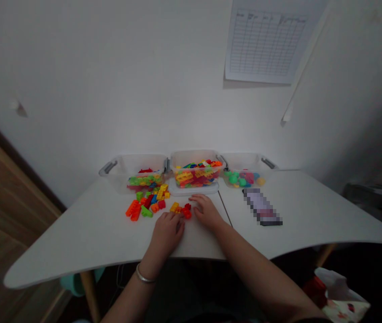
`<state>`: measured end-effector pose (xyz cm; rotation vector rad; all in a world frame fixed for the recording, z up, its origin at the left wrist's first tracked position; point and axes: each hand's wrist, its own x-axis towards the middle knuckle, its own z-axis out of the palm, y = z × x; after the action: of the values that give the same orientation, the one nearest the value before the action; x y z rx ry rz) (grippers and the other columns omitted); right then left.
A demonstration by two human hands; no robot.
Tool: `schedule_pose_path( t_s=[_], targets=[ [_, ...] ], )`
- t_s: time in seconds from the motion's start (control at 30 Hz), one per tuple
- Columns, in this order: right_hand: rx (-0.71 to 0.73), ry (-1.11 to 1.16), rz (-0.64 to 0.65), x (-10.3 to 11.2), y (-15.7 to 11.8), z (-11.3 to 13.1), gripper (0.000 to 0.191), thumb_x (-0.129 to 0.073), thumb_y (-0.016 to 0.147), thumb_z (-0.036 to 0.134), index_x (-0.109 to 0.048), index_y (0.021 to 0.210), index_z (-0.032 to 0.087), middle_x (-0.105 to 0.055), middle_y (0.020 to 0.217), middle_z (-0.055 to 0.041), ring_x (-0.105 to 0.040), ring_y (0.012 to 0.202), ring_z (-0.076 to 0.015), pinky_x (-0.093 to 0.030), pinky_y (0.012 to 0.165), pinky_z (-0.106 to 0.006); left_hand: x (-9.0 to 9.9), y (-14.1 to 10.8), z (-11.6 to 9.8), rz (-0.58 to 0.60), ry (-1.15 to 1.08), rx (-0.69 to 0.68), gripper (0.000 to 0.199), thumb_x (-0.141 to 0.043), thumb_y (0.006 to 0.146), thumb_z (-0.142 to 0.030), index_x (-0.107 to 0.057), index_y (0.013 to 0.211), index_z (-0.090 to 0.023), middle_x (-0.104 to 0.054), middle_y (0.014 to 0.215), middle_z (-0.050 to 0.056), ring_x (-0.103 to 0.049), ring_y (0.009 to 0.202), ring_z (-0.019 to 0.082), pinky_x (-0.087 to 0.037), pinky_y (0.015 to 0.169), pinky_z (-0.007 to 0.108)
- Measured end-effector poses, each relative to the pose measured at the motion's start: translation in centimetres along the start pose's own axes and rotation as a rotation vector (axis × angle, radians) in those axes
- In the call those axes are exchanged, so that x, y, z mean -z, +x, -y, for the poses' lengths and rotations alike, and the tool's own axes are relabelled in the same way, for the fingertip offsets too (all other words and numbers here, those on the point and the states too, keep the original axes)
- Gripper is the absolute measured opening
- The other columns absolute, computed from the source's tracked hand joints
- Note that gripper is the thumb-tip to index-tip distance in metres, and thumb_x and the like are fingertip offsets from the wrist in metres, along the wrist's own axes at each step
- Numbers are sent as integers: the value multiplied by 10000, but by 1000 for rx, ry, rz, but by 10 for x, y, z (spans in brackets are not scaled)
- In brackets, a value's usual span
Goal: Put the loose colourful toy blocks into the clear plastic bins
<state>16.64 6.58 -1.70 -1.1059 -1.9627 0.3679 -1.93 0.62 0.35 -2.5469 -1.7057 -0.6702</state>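
Observation:
On the white table, a small cluster of red, orange and yellow toy building bricks [186, 210] lies between my hands. My left hand [167, 232], with a silver bangle on the wrist, rests at the near left side of the cluster. Its fingers are bent over loosely, with the thumb apart, and the fingertips reach the orange bricks. My right hand [207, 212] is on the other side, fingers spread and curved beside the red bricks, gripping nothing. A loose pile of mixed bricks [148, 200] lies to the left, in orange, green, yellow, red and blue.
Three clear plastic boxes line the wall: a left box [120, 179] and a middle box [195, 155] with bricks, and a right box [244, 158] with rounder pieces. A lid [194, 191] lies under the middle one. A phone [261, 207] is at right on the table [86, 237].

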Motion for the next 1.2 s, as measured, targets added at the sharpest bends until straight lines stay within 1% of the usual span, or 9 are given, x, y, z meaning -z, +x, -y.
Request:
schedule_pose_path(
  t_s=[0.1,0.23,0.3,0.43,0.6,0.77,0.9,1.07,1.2],
  targets=[
    [3,-10,65,4,0,5,420,-525,774,45,-708,1099,238,-644,1225,-75,-565,1162,-204,-431,1065,-418,1,0,-1,-1,11,-8,250,-489,917,-237,-677,1071,-175,-700,1006,107,-610,941,246,-480,867,395],
    [72,-79,169,3,-2,11,412,-562,795,62,-704,1141,235,-652,1256,-68,-562,1166,-212,-435,1048,-404,2,-1,-1,-2,17,-14,241,-499,913,-238,-679,1059,-170,-702,1002,108,-610,939,252,-480,867,401],
    [83,-109,184,3,-2,12,410,-566,799,60,-702,1151,222,-657,1256,-73,-565,1160,-211,-433,1047,-397,1,0,-1,-7,16,-13,243,-503,911,-236,-679,1066,-172,-702,1010,109,-611,943,252,-481,870,400],
    [26,-127,135,4,-1,12,380,-556,804,46,-721,1101,215,-684,1199,-71,-577,1138,-204,-435,1041,-382,-1,0,0,-13,18,-13,252,-484,923,-248,-682,1061,-178,-704,1009,112,-616,940,252,-485,860,399],
    [-45,-116,95,5,1,11,266,-602,819,79,-741,1010,202,-705,1134,-68,-596,1095,-211,-440,1025,-382,-2,0,1,-22,0,-6,249,-482,920,-244,-677,1060,-182,-707,1023,108,-618,951,245,-478,883,400],
    [-51,-122,104,4,1,10,236,-636,815,98,-737,998,207,-702,1128,-67,-604,1072,-206,-446,1008,-376,1,1,-1,24,-10,40,356,-496,906,-239,-599,1234,-144,-693,1052,125,-615,968,255,-483,879,399],
    [-52,-135,94,3,0,10,241,-643,805,92,-734,1001,199,-699,1122,-73,-598,1069,-209,-450,999,-369,4,0,-2,15,22,19,429,-495,903,-234,-547,1325,-178,-670,1129,132,-608,995,259,-480,896,408],
    [-62,-149,73,2,0,9,248,-611,808,63,-729,973,206,-697,1101,-64,-597,1046,-203,-455,981,-357,4,0,-2,26,34,-28,375,-484,907,-233,-618,1256,-200,-682,1068,128,-612,959,258,-484,883,409],
    [-78,-155,70,1,1,8,249,-568,815,44,-708,956,194,-699,1048,-68,-598,1023,-202,-462,965,-357,4,-1,-2,39,41,-27,381,-487,903,-225,-622,1259,-194,-684,1068,131,-607,965,262,-484,888,417]
  ],
)
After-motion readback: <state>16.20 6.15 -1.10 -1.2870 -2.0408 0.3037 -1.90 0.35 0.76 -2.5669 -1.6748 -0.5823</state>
